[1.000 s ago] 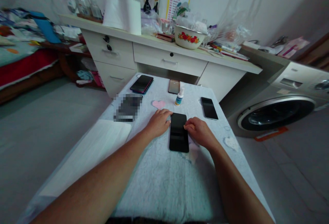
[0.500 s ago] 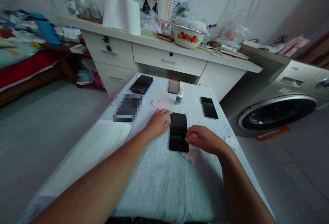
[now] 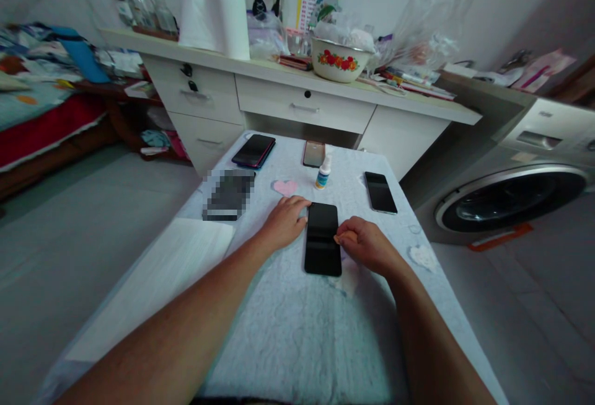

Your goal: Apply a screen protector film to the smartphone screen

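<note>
A black phone (image 3: 322,239) lies face up in the middle of a table with a pale patterned cloth (image 3: 297,330). My left hand (image 3: 284,221) rests against the phone's left edge, fingers curled loosely on the cloth. At the phone's right edge my right hand (image 3: 367,244) is closed in a pinch, its fingertips touching the screen; something small may be between the fingers, too small to name.
Further back on the table lie a dark red phone (image 3: 253,150), a small phone (image 3: 314,153), another black phone (image 3: 380,191), a small dropper bottle (image 3: 323,175), a pink heart (image 3: 285,187) and a blurred dark item (image 3: 229,194). A white desk (image 3: 297,92) stands behind, a washing machine (image 3: 511,182) at right.
My right hand slid down the phone's right side and back up a little, staying pinched. The left hand has stayed in place.
</note>
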{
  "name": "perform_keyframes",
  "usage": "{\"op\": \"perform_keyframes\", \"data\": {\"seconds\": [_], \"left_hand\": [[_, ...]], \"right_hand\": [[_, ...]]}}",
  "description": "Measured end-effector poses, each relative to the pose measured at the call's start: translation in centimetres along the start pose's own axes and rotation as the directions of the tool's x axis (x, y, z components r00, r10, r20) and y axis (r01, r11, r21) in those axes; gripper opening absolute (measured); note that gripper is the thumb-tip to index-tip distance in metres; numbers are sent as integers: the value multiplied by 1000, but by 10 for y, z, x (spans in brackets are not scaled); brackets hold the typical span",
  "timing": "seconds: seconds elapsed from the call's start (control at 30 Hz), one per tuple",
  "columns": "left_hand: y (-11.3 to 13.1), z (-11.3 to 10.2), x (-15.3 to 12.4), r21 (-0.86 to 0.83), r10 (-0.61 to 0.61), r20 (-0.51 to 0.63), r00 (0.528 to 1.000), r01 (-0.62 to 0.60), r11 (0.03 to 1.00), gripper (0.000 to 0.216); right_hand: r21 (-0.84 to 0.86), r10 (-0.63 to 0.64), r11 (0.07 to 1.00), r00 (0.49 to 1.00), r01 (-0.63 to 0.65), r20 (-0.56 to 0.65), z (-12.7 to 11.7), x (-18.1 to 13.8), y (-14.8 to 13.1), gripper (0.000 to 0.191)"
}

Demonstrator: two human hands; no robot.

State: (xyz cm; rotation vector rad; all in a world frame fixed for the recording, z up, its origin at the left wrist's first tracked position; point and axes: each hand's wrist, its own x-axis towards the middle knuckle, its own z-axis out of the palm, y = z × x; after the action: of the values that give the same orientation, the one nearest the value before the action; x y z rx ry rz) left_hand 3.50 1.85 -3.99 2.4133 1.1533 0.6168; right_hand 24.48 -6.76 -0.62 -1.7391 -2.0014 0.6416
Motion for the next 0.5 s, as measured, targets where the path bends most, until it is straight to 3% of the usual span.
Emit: {"op": "perform_keyframes", "data": {"seconds": [0.33, 0.5], "left_hand": [[-2, 1, -1, -6, 14, 3, 1000, -14, 1000, 42], [-3, 2, -1, 0, 15, 5, 1000, -15, 1000, 42]], "right_hand": [[-112, 0, 993, 974, -26, -228, 12, 17, 4, 12], [-131, 15, 990, 969, -49, -248, 14, 20, 2, 14]]}}
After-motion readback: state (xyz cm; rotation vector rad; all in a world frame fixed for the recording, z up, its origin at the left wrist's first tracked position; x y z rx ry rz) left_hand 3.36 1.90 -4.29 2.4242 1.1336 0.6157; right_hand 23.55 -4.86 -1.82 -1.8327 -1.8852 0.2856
